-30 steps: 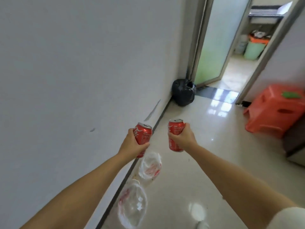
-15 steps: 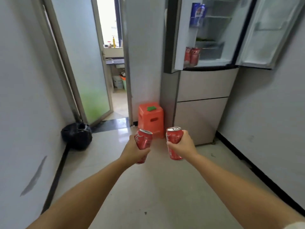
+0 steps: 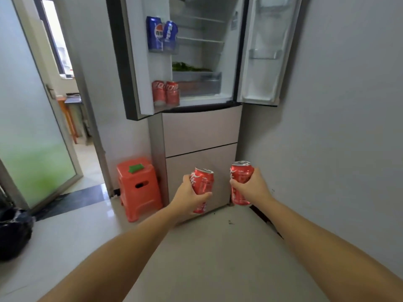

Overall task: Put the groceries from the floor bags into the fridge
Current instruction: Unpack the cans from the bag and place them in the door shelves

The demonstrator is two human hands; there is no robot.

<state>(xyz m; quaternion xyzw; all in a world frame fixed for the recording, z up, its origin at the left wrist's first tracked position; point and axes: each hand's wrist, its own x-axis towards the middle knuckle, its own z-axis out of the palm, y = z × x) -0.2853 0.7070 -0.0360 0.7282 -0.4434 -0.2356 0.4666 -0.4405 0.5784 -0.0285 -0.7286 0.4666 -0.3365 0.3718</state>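
While left hand (image 3: 187, 196) and right hand (image 3: 250, 188) each gripped a red cola can (image 3: 202, 182), best target was the fridge door shelf (image 3: 165, 105) beside stocked cans.

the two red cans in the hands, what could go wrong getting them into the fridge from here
1. The lower left door shelf already holds two red cans; squeezing more in could knock one out.
2. The left hand grips its can tilted, so it might slip or catch the shelf rail.
3. The right hand holds a can too, so neither hand is free to steady things.
4. The orange stool beside the fridge could trip a step.
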